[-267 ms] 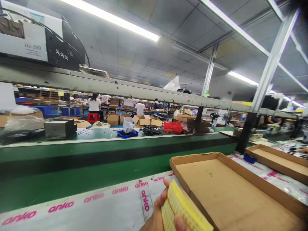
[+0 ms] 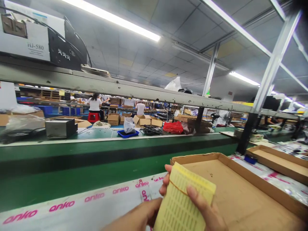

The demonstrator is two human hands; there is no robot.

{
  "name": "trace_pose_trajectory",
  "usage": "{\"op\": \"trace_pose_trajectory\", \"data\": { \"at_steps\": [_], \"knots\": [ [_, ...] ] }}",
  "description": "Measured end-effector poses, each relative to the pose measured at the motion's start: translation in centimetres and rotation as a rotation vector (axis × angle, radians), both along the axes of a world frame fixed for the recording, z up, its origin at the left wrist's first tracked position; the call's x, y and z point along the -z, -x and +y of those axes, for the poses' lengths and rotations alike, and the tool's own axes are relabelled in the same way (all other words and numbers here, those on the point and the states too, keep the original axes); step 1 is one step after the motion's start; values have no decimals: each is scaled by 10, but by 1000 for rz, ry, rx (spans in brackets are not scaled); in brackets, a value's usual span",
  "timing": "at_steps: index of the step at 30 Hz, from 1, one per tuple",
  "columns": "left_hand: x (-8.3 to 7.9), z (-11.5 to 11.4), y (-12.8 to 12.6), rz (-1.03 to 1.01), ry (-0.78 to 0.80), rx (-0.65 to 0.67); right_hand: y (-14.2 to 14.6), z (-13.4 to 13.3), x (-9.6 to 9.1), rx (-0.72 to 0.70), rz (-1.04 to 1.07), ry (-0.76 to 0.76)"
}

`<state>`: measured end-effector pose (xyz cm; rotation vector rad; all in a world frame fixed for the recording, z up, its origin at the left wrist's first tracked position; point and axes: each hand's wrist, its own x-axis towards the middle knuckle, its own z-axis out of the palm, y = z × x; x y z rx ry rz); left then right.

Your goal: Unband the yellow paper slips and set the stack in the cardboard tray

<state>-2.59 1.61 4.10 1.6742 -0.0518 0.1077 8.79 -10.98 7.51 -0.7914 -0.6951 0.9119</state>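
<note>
My left hand [image 2: 144, 215] grips the yellow label stack [image 2: 185, 199] from its left edge, fingers curled behind it. My right hand [image 2: 207, 213] pinches its front, thumb pressed flat. I hold it above the desk [image 2: 72, 215], just beside the cardboard tray [image 2: 240, 192].

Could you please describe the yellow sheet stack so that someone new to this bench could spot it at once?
Start at the long green conveyor, then drop to the near bench, where a shallow cardboard tray lies. Just left of the tray, the left hand and right hand hold the yellow sheet stack. It is the only pale yellow thing here, printed with small rows and bound by a rubber band.
</note>
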Motion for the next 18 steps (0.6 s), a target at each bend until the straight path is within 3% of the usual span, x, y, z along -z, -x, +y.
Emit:
{"op": "trace_pose_trajectory", "data": {
  "at_steps": [4, 9, 13, 18],
  "knots": [
    [-1, -2, 5, -32, 211, -43, -8, 14, -10, -78, 8, -99],
    [8, -2, -4, -280, 408, -34, -12, 31, 0, -165, -105, -78],
    [4, -1, -3, -313, 404, -100, -14, 35, 9, -278, -176, -86],
    [-2, 1, -1, -263, 409, -31, -22, 35, -10, -359, -70, -349]
  ]
}}
